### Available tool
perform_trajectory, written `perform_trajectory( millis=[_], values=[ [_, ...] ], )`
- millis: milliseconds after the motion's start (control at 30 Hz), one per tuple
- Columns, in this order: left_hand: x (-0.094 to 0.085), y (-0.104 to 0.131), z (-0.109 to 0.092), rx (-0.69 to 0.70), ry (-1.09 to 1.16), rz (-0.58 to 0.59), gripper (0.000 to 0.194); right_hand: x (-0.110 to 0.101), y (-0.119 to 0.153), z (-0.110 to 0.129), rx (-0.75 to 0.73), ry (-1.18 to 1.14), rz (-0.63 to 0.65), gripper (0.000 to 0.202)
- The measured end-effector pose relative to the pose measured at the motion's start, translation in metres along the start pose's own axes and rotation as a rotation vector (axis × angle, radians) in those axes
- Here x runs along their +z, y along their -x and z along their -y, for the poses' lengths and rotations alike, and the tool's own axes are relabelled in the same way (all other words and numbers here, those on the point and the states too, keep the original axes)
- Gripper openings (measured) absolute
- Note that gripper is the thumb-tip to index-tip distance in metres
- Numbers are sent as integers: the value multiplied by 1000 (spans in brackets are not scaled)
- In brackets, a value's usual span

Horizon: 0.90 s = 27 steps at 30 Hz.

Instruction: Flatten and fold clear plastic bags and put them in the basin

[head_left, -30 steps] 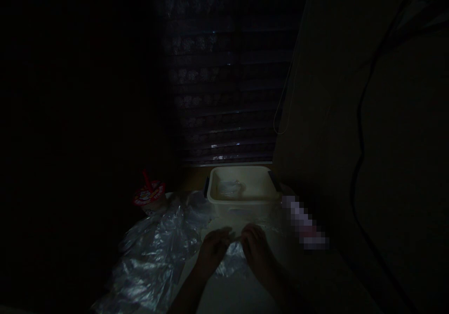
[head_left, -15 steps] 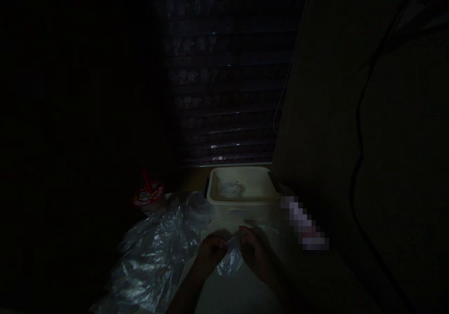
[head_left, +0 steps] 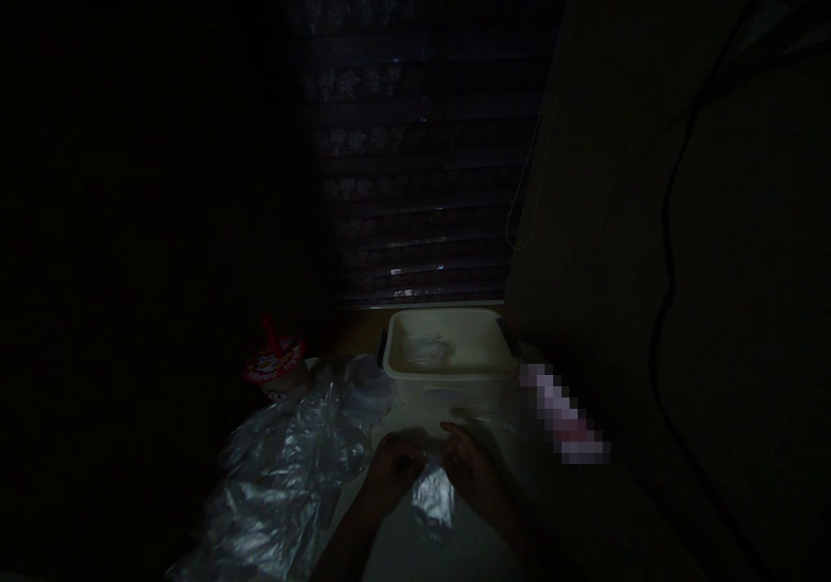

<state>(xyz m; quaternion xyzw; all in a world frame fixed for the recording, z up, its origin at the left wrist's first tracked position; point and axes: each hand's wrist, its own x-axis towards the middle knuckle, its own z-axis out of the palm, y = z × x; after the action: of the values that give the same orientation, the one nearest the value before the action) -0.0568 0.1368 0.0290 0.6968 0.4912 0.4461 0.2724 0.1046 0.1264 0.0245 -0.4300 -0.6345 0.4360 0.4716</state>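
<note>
Clear plastic bag (head_left: 434,497) lies low and central, between the two hands and over the pale bench (head_left: 415,552), its crinkled film catching a bright patch of light. Left hand (head_left: 391,468) comes in from 7 o'clock, forearm slanting up and inward, wrist nearly straight, knuckles outward and fingers curled toward the middle. Its grip is narrow, thumb and fingers closed on the upper edge of the clear plastic bag. Right hand (head_left: 473,469) reaches in from 5 o'clock at a mirrored slant, index finger stretched toward 11 o'clock and lifted clear of the other, curled fingers. Its grip is also narrow, pinching the bag's upper edge on that side; the exact fingertip contact is lost in the dark. The hands are near each other but apart.

At 12 o'clock from the hands stands a cream plastic tub (head_left: 454,383) with dark end handles, a small clear packet (head_left: 425,351) inside toward its 9 o'clock end. A crumpled heap of clear plastic film (head_left: 279,487) spreads at 9 o'clock, and just beside it, toward 10 o'clock, sits a cup (head_left: 286,383) with a red patterned lid and red straw (head_left: 269,331).
</note>
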Motion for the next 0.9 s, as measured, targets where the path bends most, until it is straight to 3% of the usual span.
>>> perform_trajectory(
  millis=[167,333,600,733,900],
  values=[
    [0,0,2,-15,31,1,19,-1,-1,4,24,63,-70,32],
    [1,0,0,33,22,-9,8,-3,-6,5,13,5,-153,31],
    [1,1,-3,69,-38,-19,6,-2,-11,1,-72,-184,-241,47],
    [0,-1,-8,71,-53,9,4,-2,-12,3,-53,-178,-219,48],
    [-1,-2,-8,56,-77,33,18,-4,-9,9,-58,-73,-194,44]
  ],
)
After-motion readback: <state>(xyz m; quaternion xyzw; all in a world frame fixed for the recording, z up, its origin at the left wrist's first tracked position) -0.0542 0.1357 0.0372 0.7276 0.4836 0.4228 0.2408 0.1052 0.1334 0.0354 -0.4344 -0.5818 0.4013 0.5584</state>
